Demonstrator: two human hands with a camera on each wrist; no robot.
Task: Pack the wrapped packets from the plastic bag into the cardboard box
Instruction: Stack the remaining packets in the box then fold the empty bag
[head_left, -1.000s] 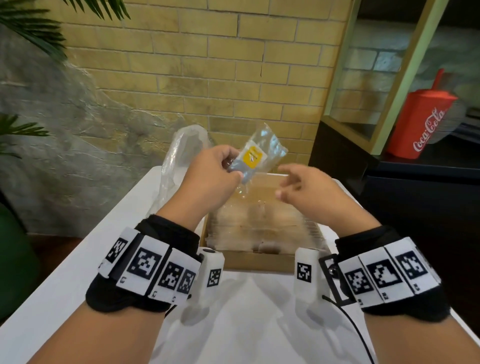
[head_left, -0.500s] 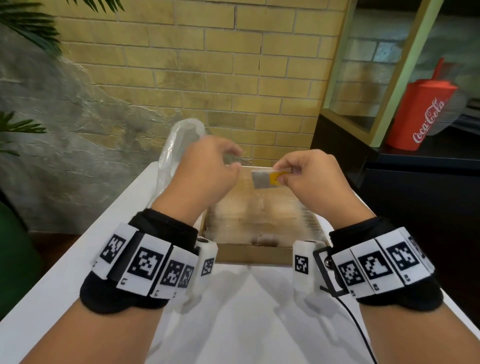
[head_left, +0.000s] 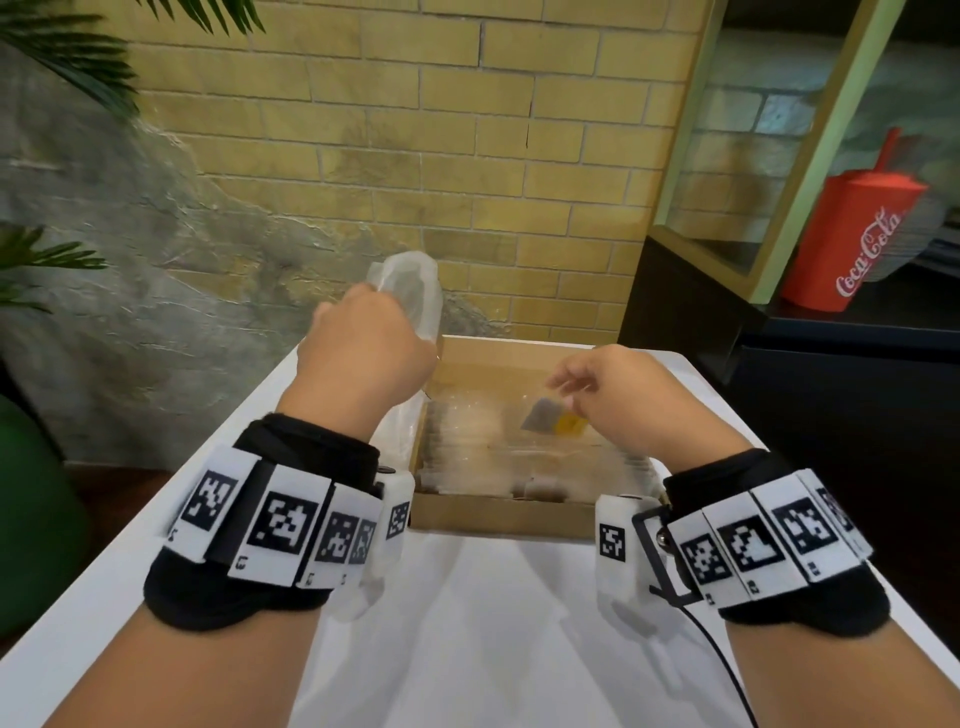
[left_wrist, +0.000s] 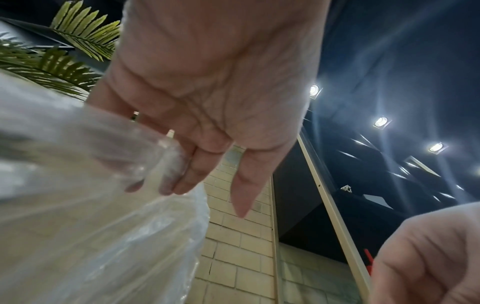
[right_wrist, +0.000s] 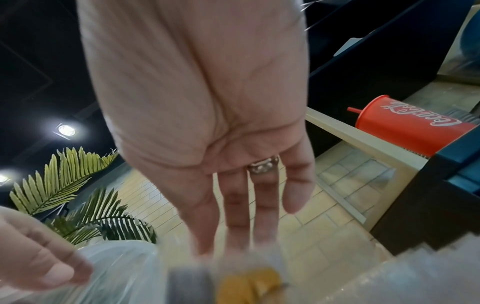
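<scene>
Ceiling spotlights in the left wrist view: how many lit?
4. One sits beside the left hand; three more run down toward the right edge, the last cut off by the frame. The hand may hide others.

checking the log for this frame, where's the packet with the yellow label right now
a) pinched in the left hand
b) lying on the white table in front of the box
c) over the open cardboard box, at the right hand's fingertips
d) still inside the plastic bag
c: in the head view the packet with the yellow label sits over the open cardboard box, just under the right hand, while the left hand is at the plastic bag.
</scene>
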